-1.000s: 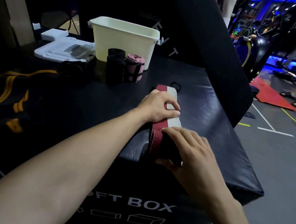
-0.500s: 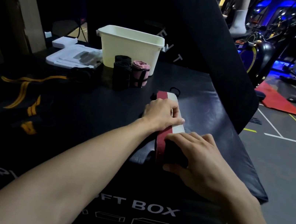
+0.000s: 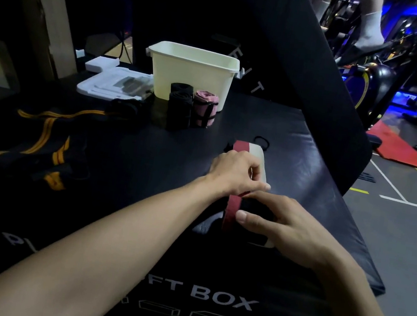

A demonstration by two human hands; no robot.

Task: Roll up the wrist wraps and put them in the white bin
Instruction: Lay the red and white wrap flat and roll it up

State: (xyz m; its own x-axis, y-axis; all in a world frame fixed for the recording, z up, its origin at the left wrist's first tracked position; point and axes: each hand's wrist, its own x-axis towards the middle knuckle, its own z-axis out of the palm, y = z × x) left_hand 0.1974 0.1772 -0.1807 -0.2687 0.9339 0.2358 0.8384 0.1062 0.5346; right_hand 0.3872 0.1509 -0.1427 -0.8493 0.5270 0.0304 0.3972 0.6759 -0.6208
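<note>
On top of the black padded box (image 3: 130,162) that serves as the bench, a long red-and-white fabric wrist wrap (image 3: 255,155) lies stretched away from the person, its far end near a small black elastic loop (image 3: 262,141). The near end of the wrap is turned up into a dark roll with a red edge. The left hand (image 3: 235,171) reaches across and rests on the strip, its grip narrow, with thumb and fingers pinching the wrap just beyond the roll. The right hand (image 3: 286,226) covers the rolled end, fingers curled over it and the thumb pressing the red edge, so this grip holds the roll itself.

Farther back on the bench stands the white rectangular plastic bin (image 3: 190,73), upright and open at the top; what it contains cannot be seen from this angle. Directly in front of the bin stand two black rolled wrist wraps (image 3: 179,106) and, touching them on the right, a pink rolled wrist wrap (image 3: 204,108) bound by a black strap. To the left of the bin lies a flat white plastic lid (image 3: 112,85). A black garment with yellow stripes (image 3: 38,141) is heaped at the left side of the bench. White lettering on the front of the box reads partly "BOX".
</note>
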